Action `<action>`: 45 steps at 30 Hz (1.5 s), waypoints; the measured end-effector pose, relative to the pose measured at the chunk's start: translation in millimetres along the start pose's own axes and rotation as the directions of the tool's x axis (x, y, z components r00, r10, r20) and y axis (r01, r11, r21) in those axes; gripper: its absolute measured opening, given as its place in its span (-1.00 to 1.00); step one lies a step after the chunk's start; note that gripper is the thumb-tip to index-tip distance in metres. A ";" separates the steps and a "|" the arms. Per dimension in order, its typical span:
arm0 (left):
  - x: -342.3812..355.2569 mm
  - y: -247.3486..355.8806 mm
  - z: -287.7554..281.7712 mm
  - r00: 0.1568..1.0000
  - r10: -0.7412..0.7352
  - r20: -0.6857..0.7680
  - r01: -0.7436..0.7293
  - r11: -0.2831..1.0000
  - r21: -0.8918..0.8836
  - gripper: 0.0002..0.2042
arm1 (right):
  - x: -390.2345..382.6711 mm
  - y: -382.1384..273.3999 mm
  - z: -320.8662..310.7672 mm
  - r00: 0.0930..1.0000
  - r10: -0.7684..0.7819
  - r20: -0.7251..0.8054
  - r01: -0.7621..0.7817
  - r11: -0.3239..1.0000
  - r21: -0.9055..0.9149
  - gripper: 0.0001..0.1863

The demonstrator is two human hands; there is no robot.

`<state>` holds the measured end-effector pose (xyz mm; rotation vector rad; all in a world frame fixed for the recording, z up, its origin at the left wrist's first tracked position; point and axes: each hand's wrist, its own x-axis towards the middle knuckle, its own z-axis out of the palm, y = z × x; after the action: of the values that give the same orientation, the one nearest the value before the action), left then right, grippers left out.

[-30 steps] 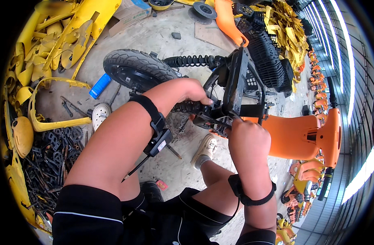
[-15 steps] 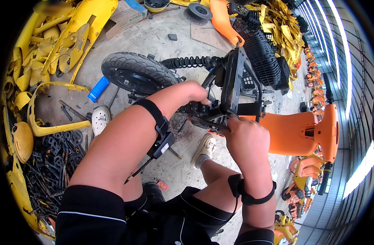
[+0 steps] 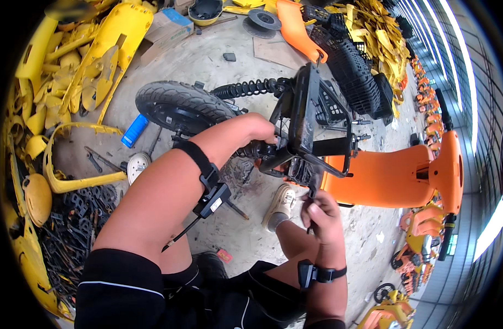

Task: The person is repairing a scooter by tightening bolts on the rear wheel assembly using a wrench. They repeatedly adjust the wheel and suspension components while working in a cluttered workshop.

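Note:
A partly stripped scooter lies tilted before me, with a black frame (image 3: 302, 123), a rear wheel (image 3: 172, 104) and a coil-spring shock absorber (image 3: 246, 88). My left hand (image 3: 260, 131) reaches in beside the frame, its fingers curled down among dark parts near the wheel side; what they grip is hidden. My right hand (image 3: 324, 213) is closed, thumb and fingers pinching a thin dark piece (image 3: 312, 192), just below the frame's lower end. Whether that piece is still joined to the scooter I cannot tell. The orange front body (image 3: 380, 175) extends to the right.
Yellow body panels (image 3: 106, 60) are heaped at the left, above a pile of black metal parts (image 3: 76, 236). A blue box (image 3: 134, 131) lies beside the wheel. Black plastic baskets (image 3: 350, 66) stand behind the frame, and rows of orange scooters (image 3: 421, 230) line the right.
My right hand has drawn down, away from the frame, and now shows the dark piece in its fingers. The left hand stays at nearly the same spot by the frame.

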<state>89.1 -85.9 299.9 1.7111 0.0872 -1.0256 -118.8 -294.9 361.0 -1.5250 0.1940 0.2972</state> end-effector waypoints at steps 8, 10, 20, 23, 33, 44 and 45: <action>0.6 -0.2 6.9 0.997 -0.007 -0.078 0.012 0.998 0.055 -0.73 | 16.0 85.5 50.7 0.954 0.297 -0.051 -0.288 0.948 0.137 -0.81; 9.2 -6.4 5.4 0.994 0.017 -0.112 -0.005 0.994 0.106 -0.74 | 21.8 88.6 63.2 0.957 0.271 -0.100 -0.257 0.957 0.134 -0.83; -5.3 4.8 5.4 0.997 -0.007 -0.075 0.014 0.996 0.093 -0.74 | 33.0 78.1 95.5 0.913 0.401 -0.078 -0.309 0.804 0.508 -0.71; -1.0 1.8 5.1 0.997 -0.018 -0.072 0.024 0.996 0.082 -0.75 | 33.5 75.7 98.9 0.910 0.414 -0.036 -0.319 0.752 0.576 -0.68; 15.7 -13.9 -1.5 0.998 0.018 -0.055 -0.017 0.999 0.028 -0.79 | 37.1 76.5 118.8 0.928 0.372 -0.019 -0.281 0.733 0.620 -0.75; 10.9 -14.1 -0.7 0.996 0.058 -0.067 -0.056 0.998 0.037 -0.81 | 37.6 78.2 107.9 0.935 0.354 0.019 -0.300 0.763 0.573 -0.74; 10.3 -13.3 0.9 0.995 0.060 -0.077 -0.057 0.997 0.043 -0.81 | 37.5 79.1 105.4 0.936 0.351 0.029 -0.304 0.763 0.570 -0.73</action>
<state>88.0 -85.4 283.1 1.7807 0.0668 -0.9229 -114.1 -185.6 278.6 -0.8967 0.5700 0.4144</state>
